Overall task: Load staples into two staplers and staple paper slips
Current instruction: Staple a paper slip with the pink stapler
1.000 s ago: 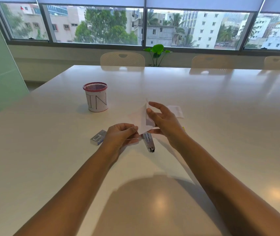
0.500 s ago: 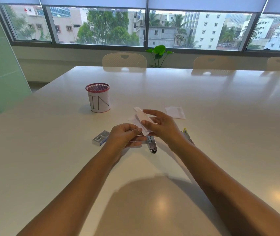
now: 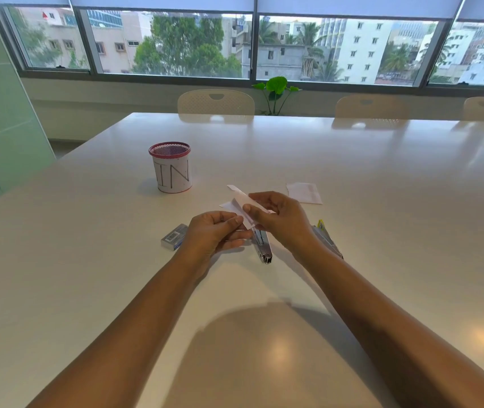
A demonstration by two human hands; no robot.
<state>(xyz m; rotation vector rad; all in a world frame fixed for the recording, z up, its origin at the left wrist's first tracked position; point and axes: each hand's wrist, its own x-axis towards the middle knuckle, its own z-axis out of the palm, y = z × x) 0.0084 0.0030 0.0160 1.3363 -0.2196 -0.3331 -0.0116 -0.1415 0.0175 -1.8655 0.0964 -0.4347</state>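
My right hand (image 3: 283,219) pinches white paper slips (image 3: 242,201) just above the table, thumb and fingers curled round them. My left hand (image 3: 215,234) is beside it, fingers curled, pinching the slips' lower corner. Under the hands lies a silver stapler (image 3: 262,247), its tip pointing toward me. A second stapler (image 3: 327,238) with a yellow end lies to the right, partly hidden by my right wrist. A small grey staple box (image 3: 174,237) rests left of my left hand.
A white cup with a red mesh rim, marked "IN" (image 3: 171,169), stands at the back left. Another paper slip (image 3: 304,192) lies flat beyond my right hand. The white table (image 3: 382,216) stretches far to the right; chairs line its far edge.
The slips, held upright a second ago, have been tipped down and lowered toward my left hand. My right hand's fingers have closed round them.
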